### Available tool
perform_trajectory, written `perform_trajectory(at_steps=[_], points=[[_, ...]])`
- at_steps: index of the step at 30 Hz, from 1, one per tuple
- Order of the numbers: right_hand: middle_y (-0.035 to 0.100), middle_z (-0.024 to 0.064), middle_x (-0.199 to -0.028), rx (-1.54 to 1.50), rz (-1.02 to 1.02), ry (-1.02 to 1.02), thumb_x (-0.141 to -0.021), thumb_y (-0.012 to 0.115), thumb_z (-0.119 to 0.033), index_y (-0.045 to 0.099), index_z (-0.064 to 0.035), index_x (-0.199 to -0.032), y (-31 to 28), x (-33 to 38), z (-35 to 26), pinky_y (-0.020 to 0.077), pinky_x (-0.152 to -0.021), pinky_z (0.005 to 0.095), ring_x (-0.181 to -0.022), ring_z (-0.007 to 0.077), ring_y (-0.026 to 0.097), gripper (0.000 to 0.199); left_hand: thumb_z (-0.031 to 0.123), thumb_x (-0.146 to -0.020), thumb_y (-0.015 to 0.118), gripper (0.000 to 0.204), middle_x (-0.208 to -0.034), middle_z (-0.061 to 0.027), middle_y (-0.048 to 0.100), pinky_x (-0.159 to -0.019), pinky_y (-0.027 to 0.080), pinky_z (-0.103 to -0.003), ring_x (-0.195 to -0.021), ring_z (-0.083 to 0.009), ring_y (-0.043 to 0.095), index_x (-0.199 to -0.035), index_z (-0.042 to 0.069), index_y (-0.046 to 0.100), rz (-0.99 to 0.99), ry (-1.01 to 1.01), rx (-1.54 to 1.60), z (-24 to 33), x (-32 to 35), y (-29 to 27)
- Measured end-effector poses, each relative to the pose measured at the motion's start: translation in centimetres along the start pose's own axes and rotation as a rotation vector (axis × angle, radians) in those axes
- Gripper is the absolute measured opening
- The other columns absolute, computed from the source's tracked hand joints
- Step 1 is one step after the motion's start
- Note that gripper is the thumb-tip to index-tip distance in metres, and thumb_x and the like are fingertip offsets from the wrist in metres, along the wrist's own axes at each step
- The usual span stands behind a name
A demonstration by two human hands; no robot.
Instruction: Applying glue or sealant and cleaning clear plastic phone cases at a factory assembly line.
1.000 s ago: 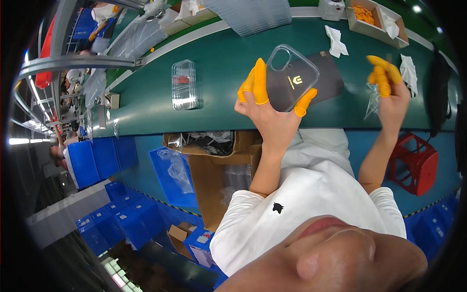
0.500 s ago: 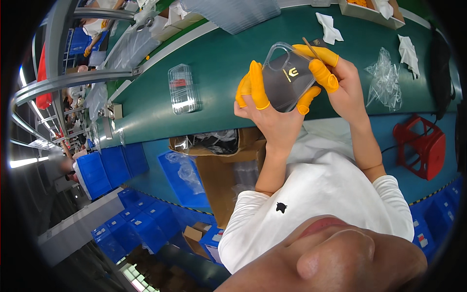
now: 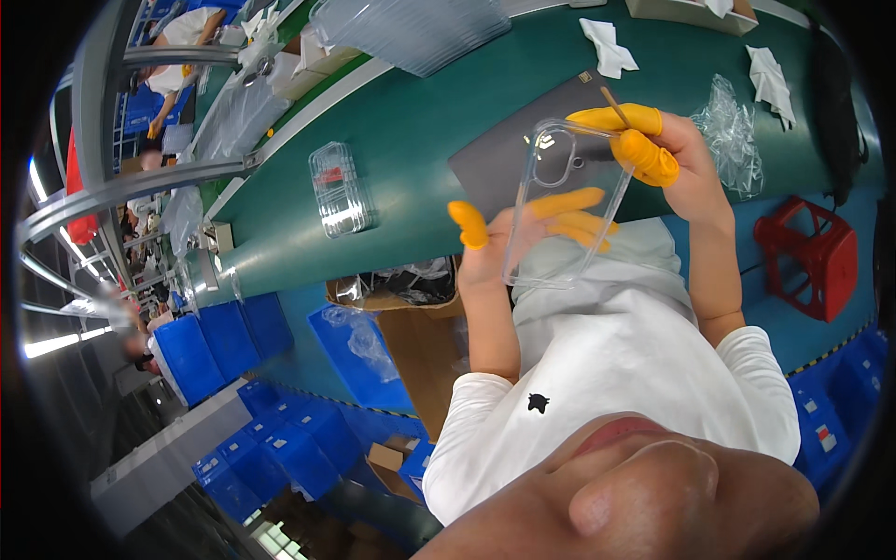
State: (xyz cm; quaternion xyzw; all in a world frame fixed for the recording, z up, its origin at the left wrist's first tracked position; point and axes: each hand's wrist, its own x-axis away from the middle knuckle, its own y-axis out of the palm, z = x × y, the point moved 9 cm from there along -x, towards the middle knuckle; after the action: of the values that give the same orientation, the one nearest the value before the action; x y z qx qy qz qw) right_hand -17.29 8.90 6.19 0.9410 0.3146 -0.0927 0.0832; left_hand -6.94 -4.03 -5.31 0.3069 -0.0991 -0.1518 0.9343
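Left hand: your left hand [image 3: 509, 238] lies spread under the clear phone case [image 3: 558, 201], its orange-capped fingers [image 3: 560, 203] flat behind the case.
Right hand: your right hand [image 3: 667, 163] pinches the case's top corner, together with a thin wooden stick [image 3: 614, 106].
Case: held in the air above the dark mat [image 3: 495, 163] on the green tabletop [image 3: 411, 121], near its front edge.
Slip risk: the slick finger caps could let the case slide off your open palm.
Scratch risk: I judge the stick's tip may mark the clear plastic if it drags.
Nearby: crumpled plastic bag [image 3: 733, 131] just beside your right hand.
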Motion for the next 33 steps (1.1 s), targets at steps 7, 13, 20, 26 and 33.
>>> perform_trajectory(at_steps=[7, 13, 20, 26, 33], points=[[0.065, 0.0056, -0.105, 0.029, 0.037, 0.154, -0.092, 0.058, -0.01, 0.058, 0.0011, -0.12, -1.8, 1.7, 3.1, 0.0445, -0.073, 0.0188, -0.082, 0.0061, 0.055, 0.03, 0.091, -0.07, 0.021, 0.125, -0.12, -0.0293, 0.053, -0.084, 0.047, -0.049, -0.096, -0.0413, 0.061, -0.135, -0.016, 0.033, -0.317, -0.116, 0.032, 1.8, -2.0, 5.9], [0.055, 0.0036, -0.085, 0.914, 0.444, 0.184, -0.079, 0.076, -0.018, 0.06, -0.0052, -0.119, -8.7, 3.5, -0.8, 0.0396, -0.065, 0.0242, -0.073, 0.0117, 0.048, 0.045, 0.086, -0.075, 0.021, 0.114, -0.103, -0.0202, 0.059, -0.08, 0.048, -0.038, -0.082, -0.031, 0.063, -0.135, -0.009, 0.037, -0.018, 0.031, 0.225, 4.0, -1.5, 4.2], [0.063, 0.0183, -0.091, 1.236, 0.445, 0.5, -0.082, 0.063, -0.009, 0.059, 0.002, -0.106, -18.5, 8.5, 5.0, 0.0473, -0.074, 0.0377, -0.085, 0.0337, 0.061, 0.027, 0.085, -0.077, 0.025, 0.114, -0.11, -0.024, 0.056, -0.08, 0.046, -0.04, -0.088, -0.0366, 0.061, -0.141, -0.01, 0.025, 0.084, 0.165, 0.234, 6.1, -0.1, 1.0], [0.064, 0.0187, -0.091, 1.261, 0.458, 0.461, -0.079, 0.06, -0.005, 0.058, 0.0054, -0.105, -16.9, 8.0, 4.2, 0.0474, -0.074, 0.0376, -0.083, 0.0337, 0.062, 0.028, 0.085, -0.077, 0.026, 0.114, -0.11, -0.0232, 0.056, -0.084, 0.044, -0.04, -0.088, -0.0352, 0.059, -0.142, -0.008, 0.025, 0.104, 0.172, 0.287, 6.0, -1.0, 1.2], [0.062, 0.0195, -0.087, 1.19, 0.481, 0.419, -0.079, 0.057, -0.004, 0.057, 0.0067, -0.102, -17.9, 7.9, 4.9, 0.0473, -0.072, 0.0378, -0.08, 0.0349, 0.061, 0.026, 0.084, -0.079, 0.024, 0.111, -0.109, -0.0232, 0.056, -0.085, 0.043, -0.041, -0.089, -0.0345, 0.059, -0.141, -0.008, 0.027, 0.134, 0.203, 0.244, 6.5, -0.6, 1.0]])
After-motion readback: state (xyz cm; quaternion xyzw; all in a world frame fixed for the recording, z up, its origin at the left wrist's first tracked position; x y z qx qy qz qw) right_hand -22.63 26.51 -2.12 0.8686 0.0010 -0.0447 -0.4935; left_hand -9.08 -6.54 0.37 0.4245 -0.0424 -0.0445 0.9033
